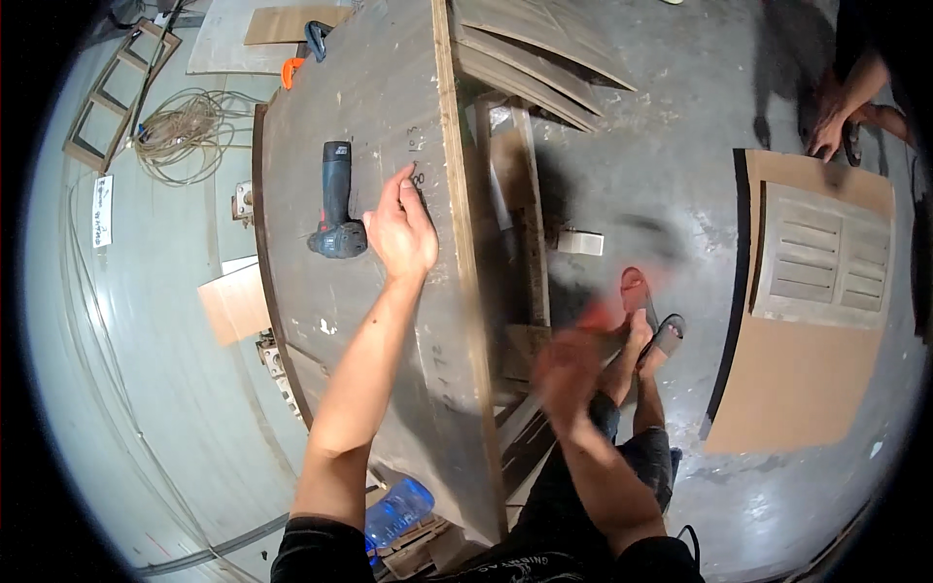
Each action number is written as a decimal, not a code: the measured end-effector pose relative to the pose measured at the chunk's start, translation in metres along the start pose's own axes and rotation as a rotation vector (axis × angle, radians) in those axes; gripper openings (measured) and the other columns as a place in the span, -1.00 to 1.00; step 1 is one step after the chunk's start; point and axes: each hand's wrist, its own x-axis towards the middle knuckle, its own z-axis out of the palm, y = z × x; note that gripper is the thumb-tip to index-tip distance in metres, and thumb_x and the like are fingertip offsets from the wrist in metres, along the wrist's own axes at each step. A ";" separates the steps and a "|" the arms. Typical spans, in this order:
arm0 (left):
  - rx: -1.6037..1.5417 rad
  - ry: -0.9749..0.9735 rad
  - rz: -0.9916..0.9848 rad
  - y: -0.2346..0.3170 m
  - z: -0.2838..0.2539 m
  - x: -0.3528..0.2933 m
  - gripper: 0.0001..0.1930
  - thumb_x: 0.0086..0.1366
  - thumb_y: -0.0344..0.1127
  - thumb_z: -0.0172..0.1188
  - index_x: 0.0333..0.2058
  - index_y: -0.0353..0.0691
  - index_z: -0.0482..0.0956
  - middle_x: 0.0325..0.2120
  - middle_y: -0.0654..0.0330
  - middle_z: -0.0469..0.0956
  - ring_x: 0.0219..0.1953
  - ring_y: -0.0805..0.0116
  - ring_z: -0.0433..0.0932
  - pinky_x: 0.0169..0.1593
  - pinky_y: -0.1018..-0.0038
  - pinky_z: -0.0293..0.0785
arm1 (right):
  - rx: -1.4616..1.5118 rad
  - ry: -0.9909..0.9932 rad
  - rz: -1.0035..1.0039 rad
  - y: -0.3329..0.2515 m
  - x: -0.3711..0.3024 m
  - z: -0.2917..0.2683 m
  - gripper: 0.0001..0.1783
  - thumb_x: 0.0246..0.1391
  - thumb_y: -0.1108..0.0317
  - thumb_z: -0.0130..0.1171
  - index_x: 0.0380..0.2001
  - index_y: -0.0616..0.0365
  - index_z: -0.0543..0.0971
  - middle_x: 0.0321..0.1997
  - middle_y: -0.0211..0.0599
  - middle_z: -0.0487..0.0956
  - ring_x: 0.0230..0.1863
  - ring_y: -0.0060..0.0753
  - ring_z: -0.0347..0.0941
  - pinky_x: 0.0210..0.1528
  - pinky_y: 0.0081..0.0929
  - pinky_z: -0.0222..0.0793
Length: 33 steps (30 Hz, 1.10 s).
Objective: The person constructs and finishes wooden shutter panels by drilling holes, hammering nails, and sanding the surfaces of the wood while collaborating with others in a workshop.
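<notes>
My left hand [403,233] rests on the grey worn board top [364,301], beside some handwritten marks. Its thumb and forefinger come together in a pinch, and I cannot make out anything between them. Just left of that hand a dark blue cordless drill [337,209] lies on its side. My right hand [566,374] is off the board's right edge, low over the floor side and smeared by motion. A blurred red-orange object [600,316] shows at its fingers, its kind too smeared to tell.
Thin boards [544,68] lean at the far right of the bench. A coil of hose [185,136] lies left. Beyond my feet, a slatted grey panel [821,253] rests on brown board [777,389], near another person's hand [828,131]. A blue water bottle [398,510] sits below.
</notes>
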 end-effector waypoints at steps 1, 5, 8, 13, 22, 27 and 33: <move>0.034 0.006 0.003 0.002 0.001 -0.001 -0.68 0.44 -0.24 -0.07 -0.05 -0.24 0.60 -0.41 -0.04 0.63 -0.35 0.09 0.61 -0.16 0.30 0.46 | -0.322 -0.081 -0.025 0.015 -0.004 0.010 -0.69 0.34 0.08 -0.01 -0.19 0.11 0.48 -0.69 -0.49 0.31 -0.63 -0.52 0.30 -0.63 -0.49 0.22; -0.040 -0.070 -0.120 -0.009 -0.009 -0.006 -0.68 0.45 -0.21 -0.07 -0.05 -0.20 0.60 -0.37 -0.03 0.64 -0.28 0.06 0.61 -0.03 0.26 0.41 | -0.739 -0.160 -0.187 -0.016 0.011 0.021 -0.69 0.34 0.04 0.00 -0.17 0.07 0.48 -0.69 -0.48 0.33 -0.64 -0.52 0.32 -0.67 -0.50 0.21; 0.035 0.012 -0.060 -0.009 -0.011 -0.001 -0.67 0.46 -0.18 -0.10 -0.03 -0.17 0.60 -0.31 -0.02 0.64 -0.22 0.04 0.60 0.08 0.23 0.33 | -0.036 0.035 -0.067 -0.060 0.019 0.014 -0.66 0.36 -0.02 -0.05 -0.13 0.01 0.47 -0.67 -0.47 0.34 -0.64 -0.50 0.33 -0.69 -0.52 0.21; -0.011 -0.112 -0.150 0.008 -0.006 0.000 -0.64 0.46 -0.16 -0.13 -0.02 -0.16 0.58 -0.18 -0.01 0.64 -0.12 0.01 0.59 0.13 0.16 0.28 | -0.023 0.108 -0.154 -0.041 0.013 0.019 -0.56 0.35 -0.14 -0.13 -0.21 0.00 0.44 -0.65 -0.47 0.33 -0.69 -0.47 0.27 -0.68 -0.57 0.15; -0.015 -0.060 -0.095 -0.001 -0.009 -0.001 -0.64 0.46 -0.16 -0.13 -0.02 -0.19 0.58 -0.18 -0.01 0.64 -0.07 0.01 0.58 0.13 0.17 0.28 | 0.353 0.547 -0.039 -0.079 0.023 0.033 -0.52 0.34 -0.20 -0.20 -0.44 -0.06 0.36 -0.67 -0.52 0.25 -0.77 -0.58 0.05 -0.72 -0.54 0.04; -0.031 -0.044 -0.069 -0.007 -0.001 -0.006 -0.66 0.45 -0.18 -0.12 -0.05 -0.15 0.60 -0.34 0.04 0.62 -0.24 0.07 0.56 0.03 0.26 0.28 | 0.050 0.157 0.135 0.034 -0.008 -0.017 -0.65 0.33 -0.05 -0.06 -0.33 -0.02 0.42 -0.50 -0.48 0.38 -0.63 -0.55 0.26 -0.69 -0.51 0.20; 0.025 0.040 -0.002 -0.014 -0.002 -0.003 -0.67 0.44 -0.19 -0.12 -0.06 -0.11 0.61 -0.52 0.12 0.58 -0.42 0.15 0.53 -0.07 0.35 0.26 | 0.261 0.423 -0.140 -0.110 0.016 0.028 -0.47 0.32 -0.27 -0.23 -0.41 -0.05 0.30 -0.80 -0.50 0.13 -0.82 -0.57 0.01 -0.79 -0.52 -0.04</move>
